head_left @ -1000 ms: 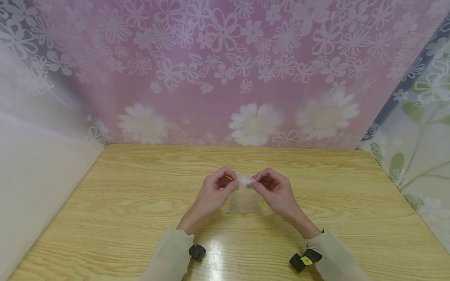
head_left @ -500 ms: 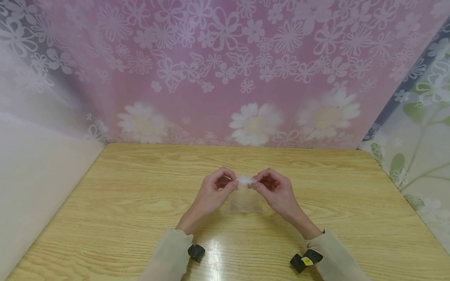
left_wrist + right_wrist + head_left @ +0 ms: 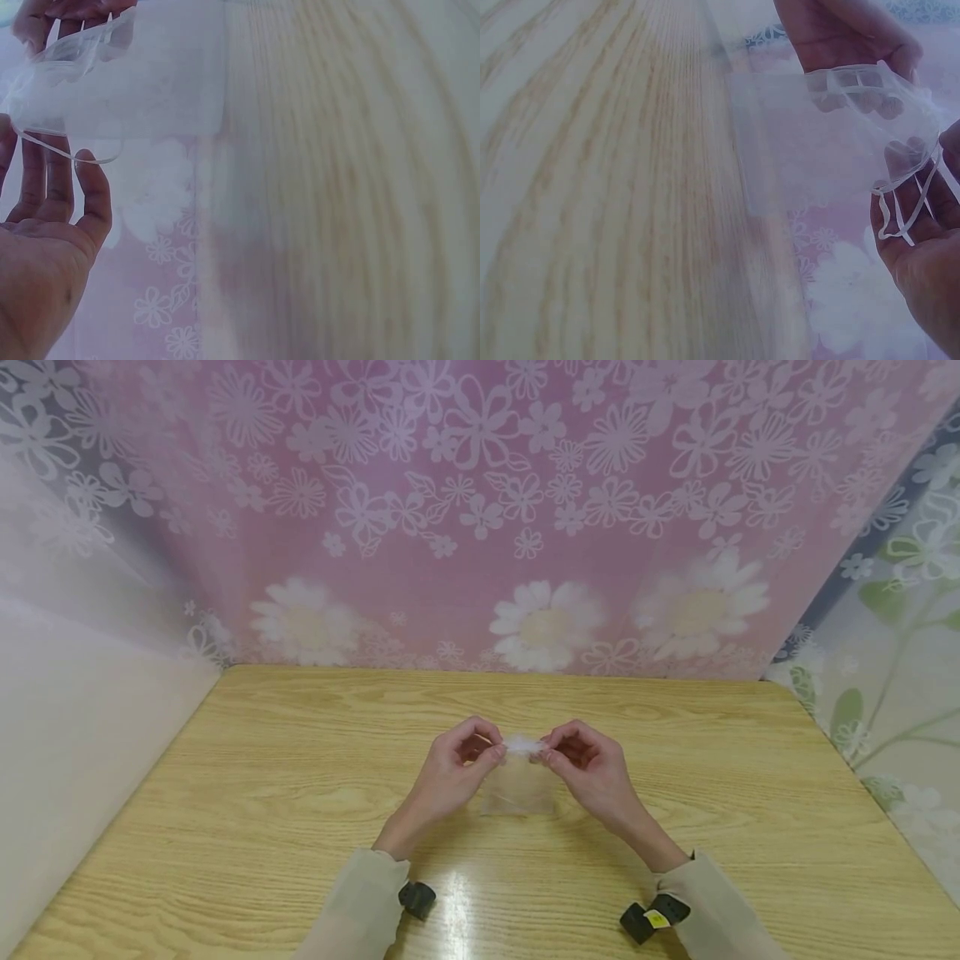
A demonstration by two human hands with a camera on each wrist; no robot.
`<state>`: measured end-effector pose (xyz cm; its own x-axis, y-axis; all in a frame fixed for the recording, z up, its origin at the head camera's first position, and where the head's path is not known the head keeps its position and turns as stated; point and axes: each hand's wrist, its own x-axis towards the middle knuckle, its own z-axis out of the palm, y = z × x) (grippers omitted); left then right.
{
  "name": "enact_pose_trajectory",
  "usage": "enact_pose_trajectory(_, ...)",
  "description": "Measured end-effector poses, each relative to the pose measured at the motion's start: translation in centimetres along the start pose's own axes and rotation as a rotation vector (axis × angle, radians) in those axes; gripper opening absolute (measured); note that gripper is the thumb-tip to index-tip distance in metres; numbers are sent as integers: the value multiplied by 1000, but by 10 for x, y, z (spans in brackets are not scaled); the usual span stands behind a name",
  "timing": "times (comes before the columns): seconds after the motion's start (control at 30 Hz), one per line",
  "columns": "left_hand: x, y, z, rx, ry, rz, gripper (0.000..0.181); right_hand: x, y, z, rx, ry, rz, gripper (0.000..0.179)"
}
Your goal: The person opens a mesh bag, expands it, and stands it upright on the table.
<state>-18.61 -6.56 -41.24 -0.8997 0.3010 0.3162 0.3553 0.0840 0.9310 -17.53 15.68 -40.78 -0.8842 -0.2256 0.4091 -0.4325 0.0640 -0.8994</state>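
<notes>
A small sheer drawstring pouch (image 3: pixel 517 792) hangs between the two hands over the middle of the table, its white top gathered. My left hand (image 3: pixel 452 770) pinches the left side of that top between thumb and forefinger. On the opposite side, my right hand (image 3: pixel 597 772) pinches it the same way. Through the pouch's see-through cloth (image 3: pixel 795 142), fingers show in the right wrist view. A thin white drawstring (image 3: pixel 91 160) loops down by the left fingers in the left wrist view; another cord loop (image 3: pixel 891 225) dangles by the right fingers. No contents can be made out inside.
The wood-grain table (image 3: pixel 300 760) extends around both hands. Behind it hangs a pink flowered curtain (image 3: pixel 420 543), with pale curtains at the left and right sides. Black wrist devices (image 3: pixel 417 900) sit at the cuffs of beige sleeves (image 3: pixel 360 902).
My hands have drawn very slightly apart, and the pouch has shifted a touch to the left. Both hands keep their pinch on the gathered top.
</notes>
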Motion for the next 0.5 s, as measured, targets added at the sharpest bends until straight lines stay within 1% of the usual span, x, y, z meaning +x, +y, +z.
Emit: enact_pose_trajectory(0.5,-2,2,-2,17,-5,-5,4,-1,1,-2,-26,-5,8,3)
